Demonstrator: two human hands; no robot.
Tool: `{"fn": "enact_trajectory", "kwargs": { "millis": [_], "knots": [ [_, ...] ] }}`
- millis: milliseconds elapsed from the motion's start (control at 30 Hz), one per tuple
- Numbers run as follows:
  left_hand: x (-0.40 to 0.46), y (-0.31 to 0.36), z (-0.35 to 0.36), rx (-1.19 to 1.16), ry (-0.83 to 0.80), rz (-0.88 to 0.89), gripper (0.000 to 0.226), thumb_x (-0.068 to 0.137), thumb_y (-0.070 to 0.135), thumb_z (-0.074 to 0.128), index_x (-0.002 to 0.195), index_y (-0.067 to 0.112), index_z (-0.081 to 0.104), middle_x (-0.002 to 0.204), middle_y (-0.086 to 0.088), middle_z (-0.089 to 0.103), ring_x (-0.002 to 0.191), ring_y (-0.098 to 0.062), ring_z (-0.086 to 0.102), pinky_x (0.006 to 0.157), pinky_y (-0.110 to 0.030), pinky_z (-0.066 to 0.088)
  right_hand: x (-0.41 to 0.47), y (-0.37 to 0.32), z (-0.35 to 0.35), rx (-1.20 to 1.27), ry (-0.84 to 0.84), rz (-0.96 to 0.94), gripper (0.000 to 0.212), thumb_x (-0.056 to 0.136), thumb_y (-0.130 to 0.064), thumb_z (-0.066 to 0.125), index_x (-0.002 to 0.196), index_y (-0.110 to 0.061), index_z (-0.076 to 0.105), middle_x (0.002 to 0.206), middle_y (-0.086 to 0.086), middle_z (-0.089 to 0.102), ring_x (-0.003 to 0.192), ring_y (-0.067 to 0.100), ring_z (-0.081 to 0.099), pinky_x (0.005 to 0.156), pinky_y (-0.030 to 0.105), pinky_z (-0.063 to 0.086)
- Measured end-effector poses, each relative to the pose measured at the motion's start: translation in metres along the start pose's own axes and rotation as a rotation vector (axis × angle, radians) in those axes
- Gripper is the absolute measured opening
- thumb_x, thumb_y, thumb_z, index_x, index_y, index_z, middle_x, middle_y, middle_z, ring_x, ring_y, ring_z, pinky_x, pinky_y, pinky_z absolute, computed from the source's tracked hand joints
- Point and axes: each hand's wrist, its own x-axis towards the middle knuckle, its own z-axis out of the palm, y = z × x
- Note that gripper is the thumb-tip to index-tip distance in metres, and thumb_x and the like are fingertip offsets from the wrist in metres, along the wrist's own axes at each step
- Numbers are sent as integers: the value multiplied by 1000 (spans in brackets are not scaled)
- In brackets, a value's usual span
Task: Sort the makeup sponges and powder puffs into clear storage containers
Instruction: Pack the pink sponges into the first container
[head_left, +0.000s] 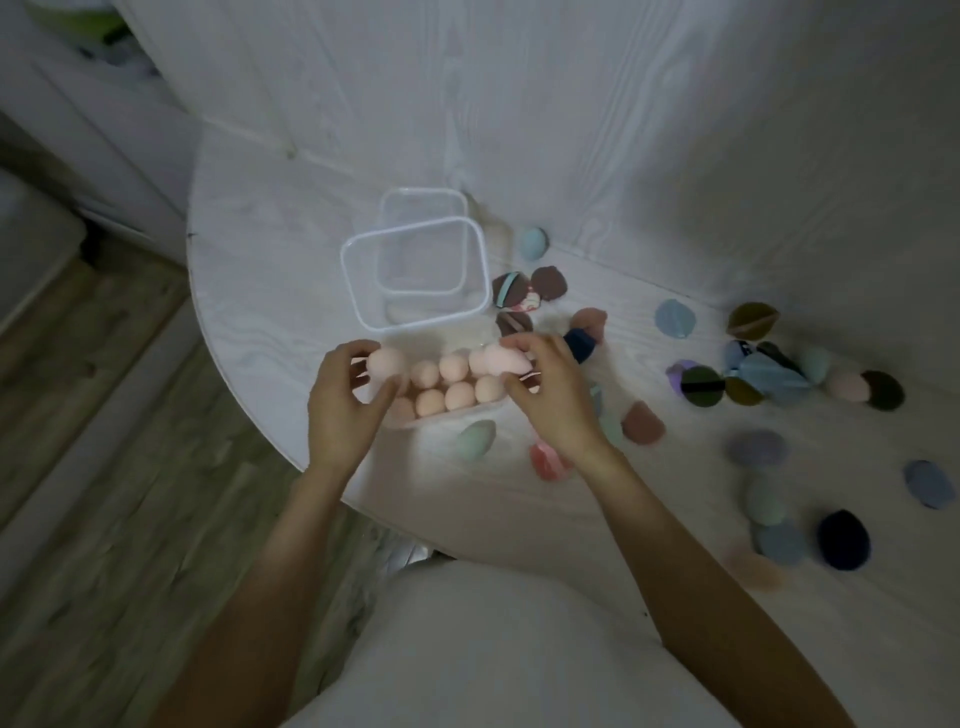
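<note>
Sorting stands partway: our left hand pinches one pink sponge, our right hand grips another, over the half-filled container near the table's rounded front edge. Loose puffs litter the right side; two clear containers sit empty. Dim room, wood floor.

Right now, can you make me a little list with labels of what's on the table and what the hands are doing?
Left hand: holds a pink sponge
Right hand: holds a pink wedge sponge
Box: clear, rows of pink sponges inside
Empty tub: clear, open, behind the box
Loose puffs: scattered to the right on the table
Green sponge: in front of the box
</note>
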Motion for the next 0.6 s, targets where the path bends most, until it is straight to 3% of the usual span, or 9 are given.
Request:
{"fn": "enact_trajectory", "kwargs": {
  "millis": [133,233,300,400,500,600],
  "knots": [
    [32,-12,1,157,-84,140,31,81,14,68,107,21,54,109,8,55,97,-9,53,78,-23,41,21,-5,22,-68,22,-19,33,84,-4,63,115,-14,58,124,2,47,104,7,46,78,2,40],
    [48,-22,5,364,-142,368,29,77,7,66,104,15,59,108,0,58,97,-18,50,75,-25,40,27,2,34,-121,68,-36,33,83,-2,60,113,-13,55,124,6,47,105,13,50,83,26,50],
    [51,-28,7,419,-151,421,28,74,6,66,101,14,60,106,-2,59,93,-20,49,67,-28,43,26,6,37,-150,95,-49,32,81,-1,59,112,-10,54,120,8,47,102,16,51,81,34,50],
    [52,-34,10,486,-129,427,26,73,8,65,98,11,62,103,-4,61,86,-23,55,61,-32,45,26,9,39,-175,101,-67,32,81,-1,60,111,-8,54,119,11,47,100,17,51,79,28,47],
    [52,-34,11,660,-105,445,28,73,18,66,99,9,68,103,-8,64,79,-28,62,75,-35,36,27,11,41,-203,87,-85,32,80,-1,60,111,-8,55,120,11,47,101,16,50,81,19,40],
    [50,-31,8,769,-108,465,33,76,34,63,100,12,69,102,-7,65,84,-28,60,78,-38,33,27,12,40,-170,101,-84,31,79,0,61,109,-7,55,117,12,48,100,19,52,80,23,43]
  ]
}}
